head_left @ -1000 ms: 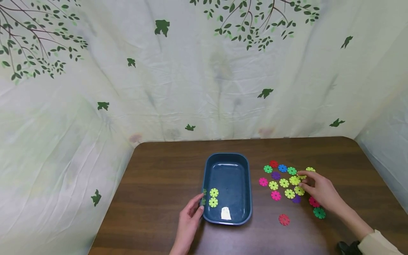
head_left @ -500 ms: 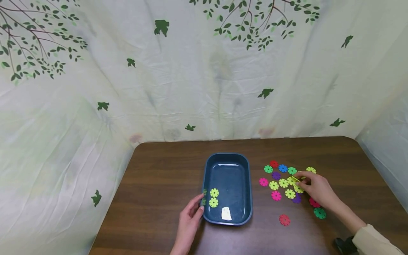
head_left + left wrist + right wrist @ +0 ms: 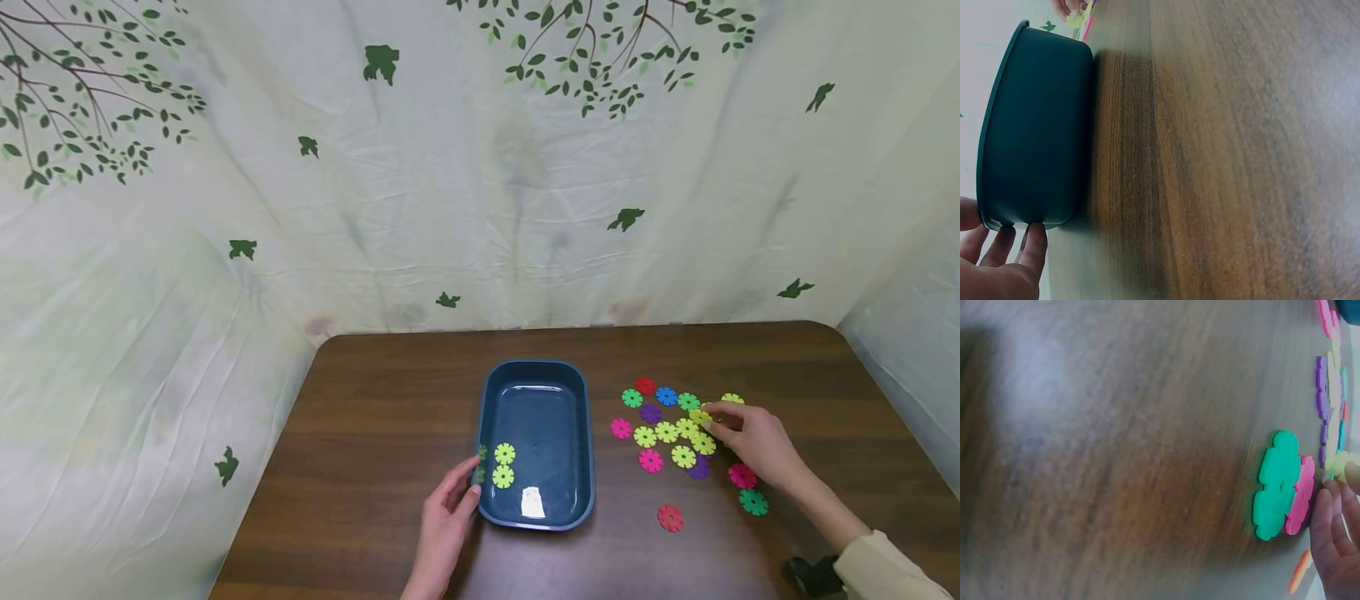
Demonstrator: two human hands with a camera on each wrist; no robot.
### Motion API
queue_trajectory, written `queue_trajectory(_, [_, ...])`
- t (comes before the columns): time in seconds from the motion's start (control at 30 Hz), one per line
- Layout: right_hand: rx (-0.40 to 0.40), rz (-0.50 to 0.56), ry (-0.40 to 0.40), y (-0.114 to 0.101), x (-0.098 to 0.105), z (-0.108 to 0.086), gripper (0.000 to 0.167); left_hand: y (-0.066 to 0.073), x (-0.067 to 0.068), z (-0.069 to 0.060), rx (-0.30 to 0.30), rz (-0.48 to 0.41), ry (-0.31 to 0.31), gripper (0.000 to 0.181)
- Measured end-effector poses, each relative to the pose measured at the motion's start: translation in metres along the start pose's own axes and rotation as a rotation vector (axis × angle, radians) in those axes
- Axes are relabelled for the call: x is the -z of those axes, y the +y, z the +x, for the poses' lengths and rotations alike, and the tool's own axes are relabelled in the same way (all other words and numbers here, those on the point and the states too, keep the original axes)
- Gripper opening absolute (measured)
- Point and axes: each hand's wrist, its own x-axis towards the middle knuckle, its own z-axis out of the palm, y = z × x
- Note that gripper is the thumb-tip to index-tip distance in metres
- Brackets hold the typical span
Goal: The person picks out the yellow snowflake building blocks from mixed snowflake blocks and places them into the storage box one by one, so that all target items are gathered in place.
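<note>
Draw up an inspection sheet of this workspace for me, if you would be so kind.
Surface: brown table, wood-grained.
Job's things: blue tray with two yellow discs inside; loose discs in several colours lie to its right, some overlapping.
Clutter: black object beside the right sleeve; too little shows to identify it.
Left hand: touches the tray's left side.
Right hand: pinches one yellow disc among the loose ones.
Cables: nothing seen.
Surroundings: pale cloth printed with leafy branches and dark green shapes.
</note>
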Motion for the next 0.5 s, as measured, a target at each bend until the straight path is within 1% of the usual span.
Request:
queue_trajectory(0.1, [0.010, 0.000, 0.019, 0.000, 0.001, 0.000, 0.027, 0.000, 0.000, 0.000, 0.000, -0.004, -0.001, 0.039])
queue_trajectory(0.27, [0.021, 0.029, 0.054, -0.004, -0.001, -0.002, 0.025, -0.002, 0.000, 0.001, -0.014, -0.017, -0.005, 0.039])
queue_trajectory(0.5, [0.038, 0.084, 0.066, -0.011, -0.008, -0.002, 0.023, -0.004, 0.001, 0.001, -0.035, -0.017, -0.005, 0.040])
